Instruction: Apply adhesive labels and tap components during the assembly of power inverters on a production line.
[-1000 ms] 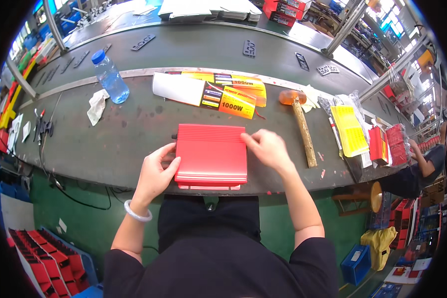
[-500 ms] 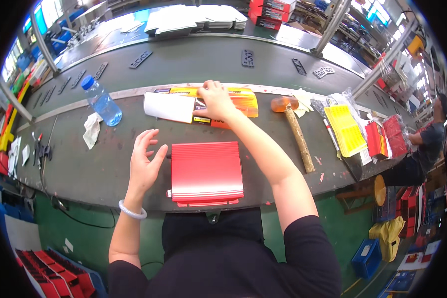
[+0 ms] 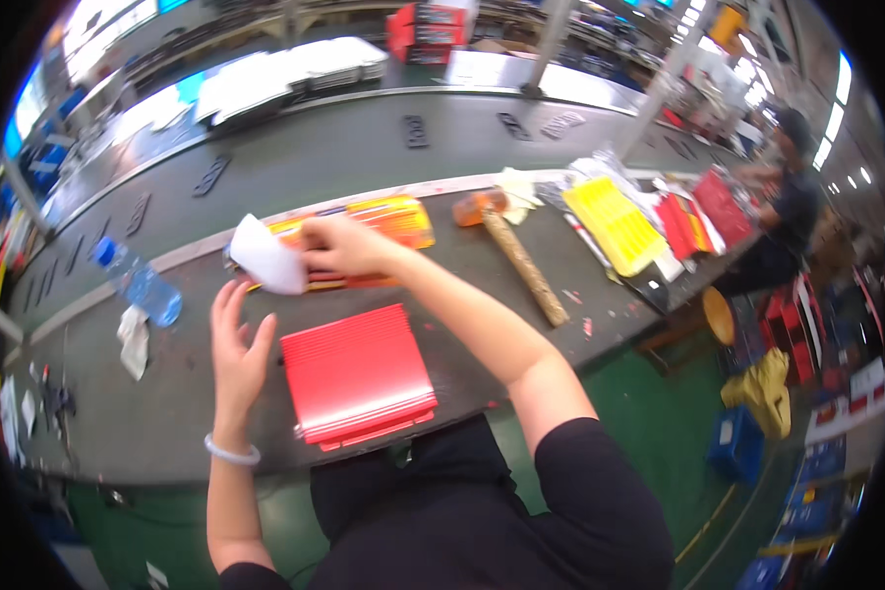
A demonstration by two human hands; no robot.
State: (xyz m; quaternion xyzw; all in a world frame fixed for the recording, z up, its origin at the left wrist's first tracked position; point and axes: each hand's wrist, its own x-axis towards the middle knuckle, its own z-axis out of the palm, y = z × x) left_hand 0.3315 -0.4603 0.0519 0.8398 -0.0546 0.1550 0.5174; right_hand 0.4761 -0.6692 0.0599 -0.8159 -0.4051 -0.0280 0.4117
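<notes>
Head view
Right hand: reaching out over the desk, fingers pinched together on a white sheet.
White sheet: thin and plain, a bit blurry, held up just above the orange boxes, at their left end.
Orange boxes: long and flat, lying side by side near the far edge of the desk.
Left hand: flat and spread apart, fingers pointing up, holding nothing, just beside the left edge of the red case.
Red case: square, bright red, with thin lines across its top, lying shut near the front edge of the desk, close to the person.
Mallet: wood handle, orange head, lying to the right of the boxes.
Water bottle: clear with a blue cap, on its side at the left.
Other person: sitting at the far right end of the desk.
</notes>
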